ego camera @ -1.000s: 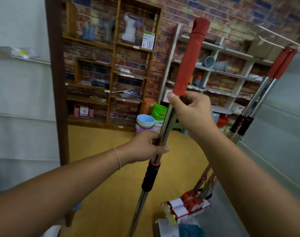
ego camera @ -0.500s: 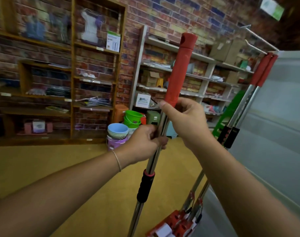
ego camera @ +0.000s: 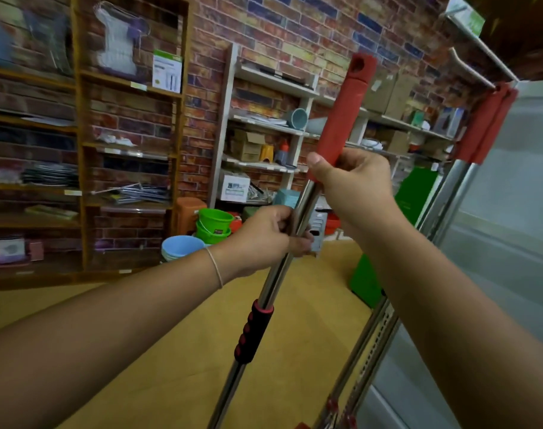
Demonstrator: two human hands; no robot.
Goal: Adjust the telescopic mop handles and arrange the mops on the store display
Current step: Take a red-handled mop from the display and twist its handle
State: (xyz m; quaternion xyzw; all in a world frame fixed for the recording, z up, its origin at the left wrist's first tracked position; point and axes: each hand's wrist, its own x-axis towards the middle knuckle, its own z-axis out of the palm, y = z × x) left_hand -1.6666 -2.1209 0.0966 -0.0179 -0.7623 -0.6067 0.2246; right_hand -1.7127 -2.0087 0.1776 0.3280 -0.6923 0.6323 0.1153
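I hold a telescopic mop handle (ego camera: 282, 267) tilted upright in front of me; it is a shiny steel tube with a red top grip (ego camera: 344, 116) and a black-and-red twist collar (ego camera: 254, 334) lower down. My right hand (ego camera: 353, 187) grips the bottom of the red grip. My left hand (ego camera: 264, 239) holds the steel tube just below. Two more mops with red grips (ego camera: 487, 125) lean against the grey panel at the right, their heads hidden below the frame.
Wooden shelves (ego camera: 78, 144) and white shelves (ego camera: 264, 119) with stock line the brick wall. Green buckets (ego camera: 214, 224), blue bowls (ego camera: 180, 246) and a green board (ego camera: 366, 283) stand on the yellow floor. A grey panel (ego camera: 511, 243) closes the right side.
The view has swung to the right and down a little. Both hands keep the same hold on the handle, which stays tilted the same way; the leaning mops now sit further right.
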